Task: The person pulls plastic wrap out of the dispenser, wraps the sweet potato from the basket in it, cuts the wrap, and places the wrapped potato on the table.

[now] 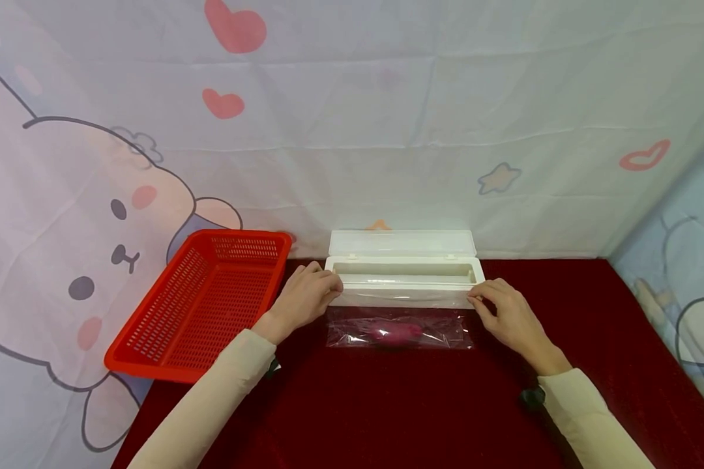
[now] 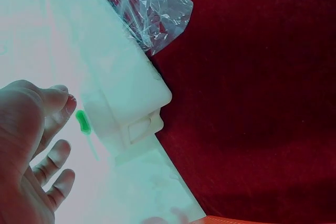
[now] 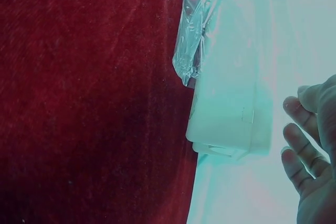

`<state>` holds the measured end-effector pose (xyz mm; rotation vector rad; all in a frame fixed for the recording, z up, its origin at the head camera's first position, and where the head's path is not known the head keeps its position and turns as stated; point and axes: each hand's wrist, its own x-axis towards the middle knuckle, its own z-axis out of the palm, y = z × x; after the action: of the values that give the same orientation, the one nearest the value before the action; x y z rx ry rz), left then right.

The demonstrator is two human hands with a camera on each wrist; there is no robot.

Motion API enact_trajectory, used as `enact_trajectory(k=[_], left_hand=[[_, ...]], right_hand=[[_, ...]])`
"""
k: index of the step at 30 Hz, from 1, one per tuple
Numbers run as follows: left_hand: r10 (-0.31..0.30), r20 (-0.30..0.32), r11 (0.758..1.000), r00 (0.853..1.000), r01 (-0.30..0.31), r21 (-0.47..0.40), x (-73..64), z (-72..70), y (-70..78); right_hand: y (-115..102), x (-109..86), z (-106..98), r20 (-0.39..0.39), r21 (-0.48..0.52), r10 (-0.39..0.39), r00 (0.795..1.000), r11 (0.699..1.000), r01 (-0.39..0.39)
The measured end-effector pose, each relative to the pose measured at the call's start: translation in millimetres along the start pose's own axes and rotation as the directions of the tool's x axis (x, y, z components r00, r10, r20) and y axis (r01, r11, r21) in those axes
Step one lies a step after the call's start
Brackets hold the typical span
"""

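A white cling film dispenser [image 1: 405, 261] stands at the back of the table with its lid [image 1: 401, 243] raised and a film roll [image 1: 401, 279] inside. At its front left corner, my left hand [image 1: 305, 294] pinches the edge of the clear cling film [image 1: 407, 297] between thumb and forefinger. My right hand [image 1: 509, 319] pinches the film at the right corner in the same way, the other fingers loosely bent. In front of the box lies a pink thing [image 1: 396, 333] under crinkled clear film [image 1: 352, 333]; its kind is hard to make out.
A red plastic basket [image 1: 196, 374] with slotted sides stands to the left, beside my left forearm. Dark red cloth [image 1: 387, 404] covers the table. A patterned white curtain [image 1: 358, 169] hangs right behind the dispenser, and another [image 1: 692, 293] at the right.
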<state>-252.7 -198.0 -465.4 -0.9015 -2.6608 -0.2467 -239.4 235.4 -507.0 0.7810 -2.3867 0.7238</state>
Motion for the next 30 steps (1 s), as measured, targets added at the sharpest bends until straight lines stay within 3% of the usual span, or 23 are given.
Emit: enact_trajectory(k=[30], left_hand=[[-0.010,-0.002,1.000,1.000,0.010,0.009,-12.3,-9.0,12.4]], right_hand=[[-11,-12.4,-10,0.048,-0.040,0.041,0.998,0.998,-0.039]])
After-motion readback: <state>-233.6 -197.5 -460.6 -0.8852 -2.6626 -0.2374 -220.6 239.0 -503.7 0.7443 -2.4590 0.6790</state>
